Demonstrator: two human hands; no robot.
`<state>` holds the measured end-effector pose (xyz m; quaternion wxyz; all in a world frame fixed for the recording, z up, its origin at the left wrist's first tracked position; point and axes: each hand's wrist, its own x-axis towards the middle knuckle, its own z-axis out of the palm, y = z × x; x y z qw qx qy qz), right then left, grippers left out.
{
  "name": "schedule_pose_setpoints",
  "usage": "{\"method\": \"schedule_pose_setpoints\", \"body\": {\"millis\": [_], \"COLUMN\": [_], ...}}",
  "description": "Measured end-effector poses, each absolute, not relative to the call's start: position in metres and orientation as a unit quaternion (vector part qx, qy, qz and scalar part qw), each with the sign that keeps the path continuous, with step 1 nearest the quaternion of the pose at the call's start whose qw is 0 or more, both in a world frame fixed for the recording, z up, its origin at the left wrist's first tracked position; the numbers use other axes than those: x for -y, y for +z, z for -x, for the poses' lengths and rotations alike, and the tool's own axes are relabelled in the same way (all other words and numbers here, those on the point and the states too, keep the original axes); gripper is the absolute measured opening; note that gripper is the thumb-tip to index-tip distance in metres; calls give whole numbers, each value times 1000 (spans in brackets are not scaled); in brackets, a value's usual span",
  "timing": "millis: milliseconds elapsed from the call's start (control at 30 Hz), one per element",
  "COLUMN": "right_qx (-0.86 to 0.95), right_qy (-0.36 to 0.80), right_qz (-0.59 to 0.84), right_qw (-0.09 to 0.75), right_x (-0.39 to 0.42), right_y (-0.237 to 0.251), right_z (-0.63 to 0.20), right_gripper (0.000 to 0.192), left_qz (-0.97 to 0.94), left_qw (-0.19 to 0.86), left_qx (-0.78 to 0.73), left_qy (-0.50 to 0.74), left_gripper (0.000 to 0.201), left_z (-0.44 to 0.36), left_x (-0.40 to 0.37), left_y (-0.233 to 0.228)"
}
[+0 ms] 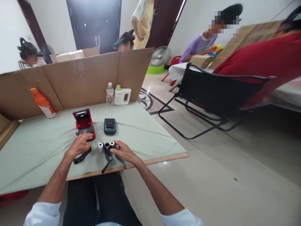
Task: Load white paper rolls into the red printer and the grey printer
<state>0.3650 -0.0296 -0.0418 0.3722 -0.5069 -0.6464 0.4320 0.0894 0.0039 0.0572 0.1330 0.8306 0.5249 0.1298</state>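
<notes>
A red label printer [84,125] stands on the cloth with its lid raised, showing a dark mechanism inside. At its front edge is my left hand [80,146], fingers apart and holding nothing that I can see. Below that hand lies a black strap [82,156]. My right hand [124,152] has its thumb and fingertips around a small white paper roll [112,143]. Left of it are a dark ring-shaped piece [107,145] and a second white paper roll [100,146]. Another black strap [107,161] runs toward the table edge.
Behind the printer lies a dark blue device [110,126]. An orange bottle [43,103], a clear water bottle [109,94] and a white jug [122,96] stand along the cardboard wall [89,77]. A black folding chair [211,97] is to the right, with other people around.
</notes>
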Motion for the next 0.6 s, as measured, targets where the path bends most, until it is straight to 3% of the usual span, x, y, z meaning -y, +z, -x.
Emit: {"method": "schedule_pose_setpoints", "body": {"millis": [167,267,600], "right_qx": [634,621,596], "right_qy": [416,428,467], "right_qz": [509,506,488], "right_qw": [408,420,435], "right_x": [33,33,29], "right_y": [-47,-48,-47], "right_z": [-336,-319,-311], "right_gripper": [35,31,40], "left_qz": [-776,-762,-772], "left_qw": [258,316,220], "left_qx": [-557,-535,-555], "left_qy": [143,179,216], "left_gripper": [62,58,35], "left_z": [-39,-40,-65], "left_x": [13,16,12], "left_y": [37,24,18]}}
